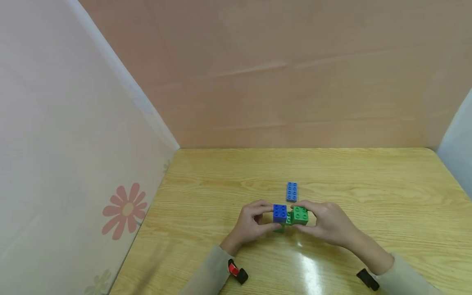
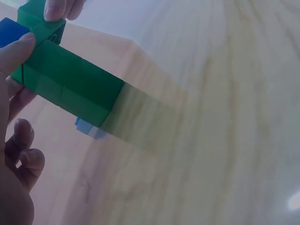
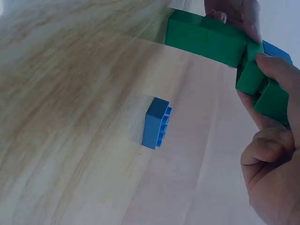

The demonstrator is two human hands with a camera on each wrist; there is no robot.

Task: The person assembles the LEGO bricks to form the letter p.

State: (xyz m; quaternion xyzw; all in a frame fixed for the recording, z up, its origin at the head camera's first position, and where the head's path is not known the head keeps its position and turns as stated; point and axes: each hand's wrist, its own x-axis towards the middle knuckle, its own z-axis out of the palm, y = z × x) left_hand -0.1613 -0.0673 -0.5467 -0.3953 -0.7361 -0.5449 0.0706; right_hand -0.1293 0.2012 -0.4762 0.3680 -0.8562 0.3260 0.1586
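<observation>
A structure of toy building bricks is held between both hands over the table. It has a green column (image 2: 70, 84), a green crosswise brick (image 1: 289, 218) above it, and a blue brick (image 1: 280, 213) and a green brick (image 1: 300, 215) side by side on top. From the left, my left hand (image 1: 252, 223) grips the structure at the blue brick, thumb on the near side. On the other side my right hand (image 1: 328, 223) pinches the green brick between thumb and fingers. The column's lower end appears to meet the table in the wrist views.
A lighter blue studded brick (image 1: 291, 191) lies on the wooden table (image 1: 221, 176), just beyond the hands. An orange-brown backdrop (image 1: 295, 82) rises behind the table. White panels stand at the left and right, the left panel (image 1: 73, 143) bearing a flower print.
</observation>
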